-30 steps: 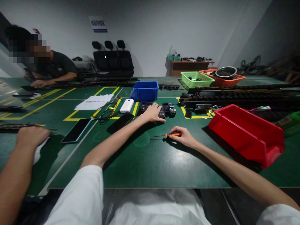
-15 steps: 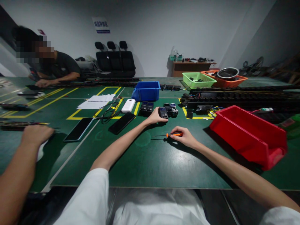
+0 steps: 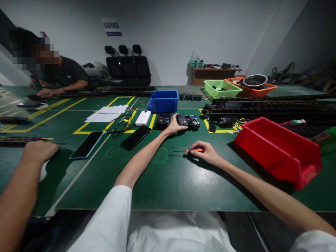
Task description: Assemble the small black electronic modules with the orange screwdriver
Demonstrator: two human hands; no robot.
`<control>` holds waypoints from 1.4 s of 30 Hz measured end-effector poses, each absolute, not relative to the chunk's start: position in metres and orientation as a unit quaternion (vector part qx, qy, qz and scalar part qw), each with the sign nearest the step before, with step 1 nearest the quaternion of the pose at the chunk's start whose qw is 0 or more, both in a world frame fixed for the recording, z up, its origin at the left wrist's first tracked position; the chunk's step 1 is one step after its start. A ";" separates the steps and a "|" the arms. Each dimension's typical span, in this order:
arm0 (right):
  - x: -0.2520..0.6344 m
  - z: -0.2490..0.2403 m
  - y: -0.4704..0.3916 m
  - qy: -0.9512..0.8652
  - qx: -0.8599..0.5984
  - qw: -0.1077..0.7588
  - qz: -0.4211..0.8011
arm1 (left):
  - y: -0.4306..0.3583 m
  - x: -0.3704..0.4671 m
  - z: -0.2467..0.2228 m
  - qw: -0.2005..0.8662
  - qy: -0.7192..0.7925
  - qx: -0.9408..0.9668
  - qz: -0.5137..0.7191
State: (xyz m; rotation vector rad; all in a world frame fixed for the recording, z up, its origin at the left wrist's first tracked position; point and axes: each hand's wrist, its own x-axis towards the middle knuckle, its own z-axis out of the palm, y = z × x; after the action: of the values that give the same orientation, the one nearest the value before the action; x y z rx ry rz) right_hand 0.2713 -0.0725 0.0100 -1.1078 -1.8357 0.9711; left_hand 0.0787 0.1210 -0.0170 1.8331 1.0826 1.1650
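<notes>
My left hand (image 3: 173, 126) is stretched out over the green table (image 3: 168, 182) and grips a small black electronic module (image 3: 181, 120), lifted beside several similar black modules (image 3: 192, 122). My right hand (image 3: 206, 152) rests on the table nearer me, closed on a small screwdriver with an orange handle (image 3: 193, 150); its thin shaft points left.
A red bin (image 3: 278, 150) sits at right, a blue bin (image 3: 163, 101) behind the modules. Two dark phones (image 3: 135, 137), a white power bank (image 3: 143, 118), cables and papers lie at left. A co-worker's arm (image 3: 18, 182) rests at near left; another person sits far left.
My left hand has closed on one black module and lifted it off the table, turning it upward. My right hand with the screwdriver has stayed put.
</notes>
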 end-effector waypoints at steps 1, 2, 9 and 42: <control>0.271 0.010 -0.072 -0.719 -0.435 0.383 0.383 | 0.122 0.079 -0.018 0.343 0.424 0.708 0.448; 0.271 0.010 -0.072 -0.718 -0.435 0.382 0.386 | 0.122 0.079 -0.018 0.338 0.431 0.707 0.447; 0.271 0.010 -0.073 -0.720 -0.431 0.383 0.384 | 0.121 0.081 -0.017 0.332 0.433 0.717 0.434; 0.273 0.007 -0.070 -0.718 -0.435 0.379 0.388 | 0.127 0.048 0.051 0.260 0.438 0.821 0.256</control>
State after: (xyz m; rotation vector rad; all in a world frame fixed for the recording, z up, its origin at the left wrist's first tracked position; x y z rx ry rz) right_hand 0.2727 -0.0700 0.0066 -1.1116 -1.8348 0.9922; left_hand 0.0480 0.1269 0.0514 2.2244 1.1876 0.6938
